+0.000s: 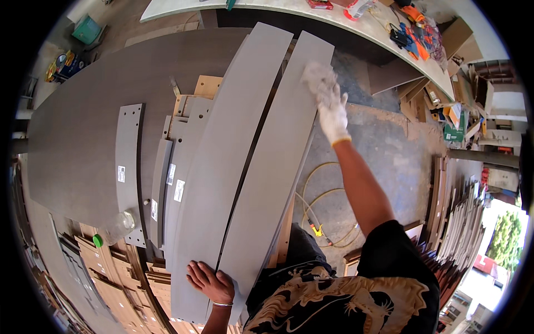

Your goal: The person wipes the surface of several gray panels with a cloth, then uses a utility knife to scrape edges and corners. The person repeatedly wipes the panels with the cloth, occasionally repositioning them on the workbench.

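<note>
Two long grey boards lie side by side before me, the left board [214, 161] and the right board [272, 150], with a narrow dark gap between them. My bare left hand [211, 283] rests flat across both near ends, fingers stretched out. At the far end of the right board, my right hand [334, 111], in a white glove, presses down a pale, crumpled cloth [317, 75]. The cloth is blurred, and the fingertips are partly lost in it.
Left of the boards, shorter grey panels [130, 156] with holes and labels lie on a large brown sheet [78, 145]. A clear bottle [119, 225] stands beside them. Rightward, a yellow hose [303, 192] coils on the floor. Tools cover the far white bench [311, 14].
</note>
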`<state>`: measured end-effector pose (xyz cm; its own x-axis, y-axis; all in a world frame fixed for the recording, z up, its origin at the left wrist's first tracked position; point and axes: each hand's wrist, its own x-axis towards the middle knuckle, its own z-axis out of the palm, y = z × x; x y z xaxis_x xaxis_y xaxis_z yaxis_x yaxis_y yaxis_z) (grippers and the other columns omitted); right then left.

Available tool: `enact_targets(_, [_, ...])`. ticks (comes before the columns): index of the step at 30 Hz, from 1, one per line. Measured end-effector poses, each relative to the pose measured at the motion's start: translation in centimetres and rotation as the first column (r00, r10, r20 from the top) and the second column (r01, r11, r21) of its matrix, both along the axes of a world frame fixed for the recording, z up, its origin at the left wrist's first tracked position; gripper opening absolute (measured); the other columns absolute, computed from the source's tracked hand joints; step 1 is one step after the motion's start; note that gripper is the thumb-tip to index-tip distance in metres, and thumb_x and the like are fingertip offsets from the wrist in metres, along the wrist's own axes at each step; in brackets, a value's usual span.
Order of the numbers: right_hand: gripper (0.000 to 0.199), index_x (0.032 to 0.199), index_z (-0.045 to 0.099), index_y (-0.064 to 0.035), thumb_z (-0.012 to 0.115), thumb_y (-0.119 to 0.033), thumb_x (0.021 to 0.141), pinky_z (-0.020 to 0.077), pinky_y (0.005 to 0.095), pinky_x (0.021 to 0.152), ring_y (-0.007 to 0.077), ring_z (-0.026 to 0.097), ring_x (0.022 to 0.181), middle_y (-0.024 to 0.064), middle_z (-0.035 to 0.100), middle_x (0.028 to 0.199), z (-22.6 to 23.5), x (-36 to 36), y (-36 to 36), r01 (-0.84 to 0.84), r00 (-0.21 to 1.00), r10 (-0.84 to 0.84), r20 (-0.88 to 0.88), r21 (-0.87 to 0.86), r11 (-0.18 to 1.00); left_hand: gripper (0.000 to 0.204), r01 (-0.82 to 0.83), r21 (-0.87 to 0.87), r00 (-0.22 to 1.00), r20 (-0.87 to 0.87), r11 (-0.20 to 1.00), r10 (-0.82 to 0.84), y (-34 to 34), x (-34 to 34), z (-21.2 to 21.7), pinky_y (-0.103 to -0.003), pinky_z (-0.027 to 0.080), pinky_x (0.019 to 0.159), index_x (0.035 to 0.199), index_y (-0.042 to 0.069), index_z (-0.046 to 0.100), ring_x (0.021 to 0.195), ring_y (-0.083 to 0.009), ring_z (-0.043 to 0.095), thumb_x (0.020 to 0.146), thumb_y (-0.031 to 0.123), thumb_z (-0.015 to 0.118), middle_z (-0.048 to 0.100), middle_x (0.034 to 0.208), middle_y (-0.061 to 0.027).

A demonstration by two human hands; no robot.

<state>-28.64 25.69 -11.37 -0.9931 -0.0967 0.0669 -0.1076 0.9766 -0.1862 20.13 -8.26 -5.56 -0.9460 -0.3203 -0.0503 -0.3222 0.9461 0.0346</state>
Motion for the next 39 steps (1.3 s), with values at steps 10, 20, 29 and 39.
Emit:
enact_targets(10, [0.043,0.126,0.073,-0.0134,0.069,-0.013,0.083,0.0076,0.0696,0.124,0.0455,0.039,0.148,0.0091,0.06,0.146,4.5,16.5,-4.2,-0.298,0.948,0.316,-0.027,-0.421,0.857,0.067,-0.016,-0.002,1.0,0.027,1.0,0.016,0.3,0.7,0.1,-0.064,0.014,0.123,0.158,-0.009,0.027,0.152,-0.0511,0.026,0.107,0.033,0.034,0.029,0.162,-0.0342])
enact_targets(20, [0.044,0.129,0.069,-0.0109,0.069,-0.015,0.085,0.0143,0.0673,0.123,0.042,0.043,0.144,0.0163,0.065,0.136,5.5,9.6,-2.4,-0.353,0.931,0.357,-0.08,-0.457,0.816,0.068,0.014,-0.054,1.0,0.017,0.998,-0.013,0.7,-0.6,0.9,-0.061,0.017,0.123,0.159,-0.01,0.026,0.152,-0.0495,0.025,0.108,0.035,0.029,0.027,0.164,-0.0321])
enact_targets(29, [0.043,0.129,0.07,-0.0154,0.067,-0.016,0.087,0.0194,0.0724,0.117,0.0395,0.048,0.137,0.0048,0.059,0.147,3.8,-0.4,0.9,-0.389,0.903,0.301,-0.307,-0.286,0.876,0.07,0.007,-0.067,1.0,0.03,0.998,-0.005,0.9,-1.3,0.9,-0.062,0.018,0.123,0.159,-0.01,0.024,0.151,-0.051,0.025,0.108,0.038,0.028,0.026,0.165,-0.0319])
enact_targets(39, [0.046,0.136,0.067,-0.0231,0.063,-0.012,0.091,0.0154,0.0669,0.123,0.0394,0.041,0.146,0.0063,0.062,0.142,1.6,-10.9,4.1,-0.25,0.951,0.164,-0.262,-0.34,0.907,0.07,-0.005,-0.07,0.999,0.04,0.998,0.008,1.1,-1.3,0.8,-0.062,0.019,0.123,0.16,-0.007,0.025,0.151,-0.0509,0.026,0.109,0.04,0.027,0.027,0.165,-0.0307])
